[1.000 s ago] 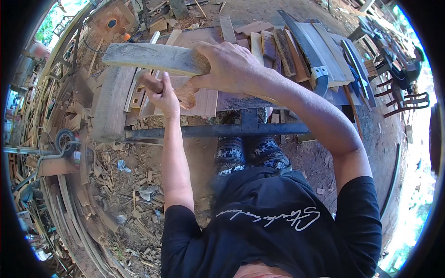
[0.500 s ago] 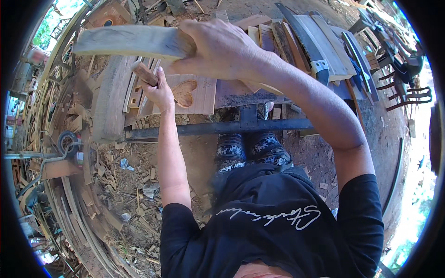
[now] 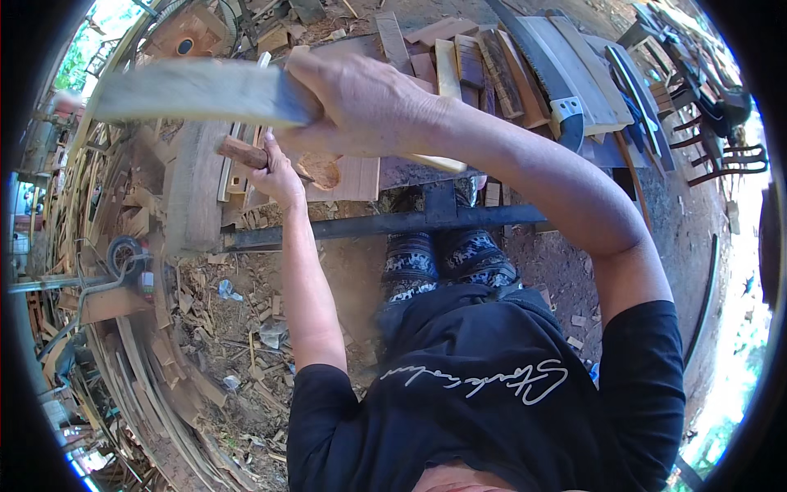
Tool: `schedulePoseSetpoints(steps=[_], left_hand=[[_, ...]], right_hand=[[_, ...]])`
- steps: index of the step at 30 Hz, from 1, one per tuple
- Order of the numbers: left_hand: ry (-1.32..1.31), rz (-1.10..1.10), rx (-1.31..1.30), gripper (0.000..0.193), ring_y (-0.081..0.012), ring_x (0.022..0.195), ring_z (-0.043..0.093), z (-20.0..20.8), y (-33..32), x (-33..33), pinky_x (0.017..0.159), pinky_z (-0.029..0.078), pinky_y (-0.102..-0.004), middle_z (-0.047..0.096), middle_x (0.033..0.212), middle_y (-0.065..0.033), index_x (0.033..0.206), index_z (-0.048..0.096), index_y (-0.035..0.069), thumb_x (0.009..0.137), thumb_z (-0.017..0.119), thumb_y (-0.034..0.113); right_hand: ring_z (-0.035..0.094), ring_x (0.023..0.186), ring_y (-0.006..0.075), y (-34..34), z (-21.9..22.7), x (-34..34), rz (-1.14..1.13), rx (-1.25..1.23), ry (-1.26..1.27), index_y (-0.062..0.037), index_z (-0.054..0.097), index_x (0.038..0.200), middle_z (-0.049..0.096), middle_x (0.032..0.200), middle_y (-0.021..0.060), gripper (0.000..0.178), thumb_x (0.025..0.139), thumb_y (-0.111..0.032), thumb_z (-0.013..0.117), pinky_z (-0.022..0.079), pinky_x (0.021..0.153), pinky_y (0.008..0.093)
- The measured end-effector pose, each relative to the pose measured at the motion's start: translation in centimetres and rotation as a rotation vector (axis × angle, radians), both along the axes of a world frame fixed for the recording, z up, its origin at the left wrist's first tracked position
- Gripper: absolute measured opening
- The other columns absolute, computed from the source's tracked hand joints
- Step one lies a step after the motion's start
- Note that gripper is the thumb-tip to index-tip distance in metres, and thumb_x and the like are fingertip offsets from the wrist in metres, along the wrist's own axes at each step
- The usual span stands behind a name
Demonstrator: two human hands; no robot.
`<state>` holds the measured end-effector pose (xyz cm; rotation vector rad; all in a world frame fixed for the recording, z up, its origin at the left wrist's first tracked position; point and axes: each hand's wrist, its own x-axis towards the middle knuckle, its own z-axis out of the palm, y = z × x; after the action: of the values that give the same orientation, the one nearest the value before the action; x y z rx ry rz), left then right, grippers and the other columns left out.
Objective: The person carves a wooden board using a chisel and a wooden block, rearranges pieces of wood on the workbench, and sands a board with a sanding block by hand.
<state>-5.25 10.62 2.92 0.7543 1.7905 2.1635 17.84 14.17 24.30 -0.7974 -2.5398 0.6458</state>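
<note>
My left hand (image 3: 280, 178) is closed around the wooden handle of a chisel (image 3: 241, 152). The chisel leans, its thin blade reaching toward a hollow (image 3: 321, 170) carved in a flat wooden board (image 3: 357, 175). Above it, my right hand (image 3: 365, 100) grips one end of a thick wooden block (image 3: 197, 93), which extends to the left and is smeared by motion. The block and right hand cover the far part of the board and some of the hollow. A gap shows between block and chisel handle.
A hand saw (image 3: 533, 61) lies on boards at the right of the workbench, beside several wood pieces (image 3: 500, 74). A dark metal bar (image 3: 352, 225) runs along the bench's near side. A thick plank (image 3: 195, 189) stands left. Wood scraps (image 3: 254, 361) litter the ground.
My right hand and the block have moved left and slightly nearer. The chisel handle has dropped left and nearer, tilting flatter. Both hands keep their grip.
</note>
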Motion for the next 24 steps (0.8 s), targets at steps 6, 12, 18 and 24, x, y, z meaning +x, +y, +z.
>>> schedulePoseSetpoints(steps=[6, 12, 18, 24], left_hand=[[-0.198, 0.066, 0.337, 0.022, -0.0031, 0.051, 0.037, 1.4, -1.5, 1.3, 0.045, 0.026, -0.0233, 0.045, 0.059, 0.005, 0.082, 0.05, 0.009, 0.091, 0.07, 0.014], [-0.512, 0.268, 0.498, 0.023, -0.0058, 0.05, 0.038, 1.3, -2.9, 0.3, 0.045, 0.028, -0.0232, 0.044, 0.062, 0.004, 0.091, 0.046, 0.012, 0.09, 0.069, 0.01], [-0.173, 0.032, 0.396, 0.03, -0.0052, 0.051, 0.041, 2.1, -2.3, 1.1, 0.043, 0.031, -0.0235, 0.05, 0.069, 0.0016, 0.09, 0.041, 0.011, 0.089, 0.071, 0.011], [0.261, 0.122, 0.13, 0.038, -0.0177, 0.085, 0.056, 2.3, 0.1, 2.0, 0.078, 0.048, -0.028, 0.059, 0.092, -0.0115, 0.109, 0.048, -0.008, 0.09, 0.07, 0.016]], right_hand=[[0.067, 0.081, 0.0386, 0.3, -1.5, -0.2, 0.025, 0.106, -0.041, -0.0016, 0.057, 0.102, 0.066, 0.084, 0.0226, 0.05, 0.075, -0.041, 0.07, 0.053, 0.073, 0.0483], [0.067, 0.078, 0.0378, -1.1, -3.5, -0.2, 0.113, 0.056, 0.0, -0.0015, 0.053, 0.108, 0.066, 0.079, 0.0194, 0.058, 0.075, -0.045, 0.072, 0.053, 0.071, 0.0484], [0.07, 0.076, 0.033, -0.5, -2.3, 0.0, 0.014, 0.069, -0.066, -0.0026, 0.059, 0.109, 0.068, 0.079, 0.0171, 0.053, 0.072, -0.039, 0.07, 0.055, 0.07, 0.0439], [0.068, 0.078, 0.0371, -0.6, 1.6, -0.6, 0.043, 0.187, 0.07, -0.0011, 0.058, 0.104, 0.068, 0.081, 0.0212, 0.053, 0.073, -0.043, 0.07, 0.054, 0.075, 0.0462]])
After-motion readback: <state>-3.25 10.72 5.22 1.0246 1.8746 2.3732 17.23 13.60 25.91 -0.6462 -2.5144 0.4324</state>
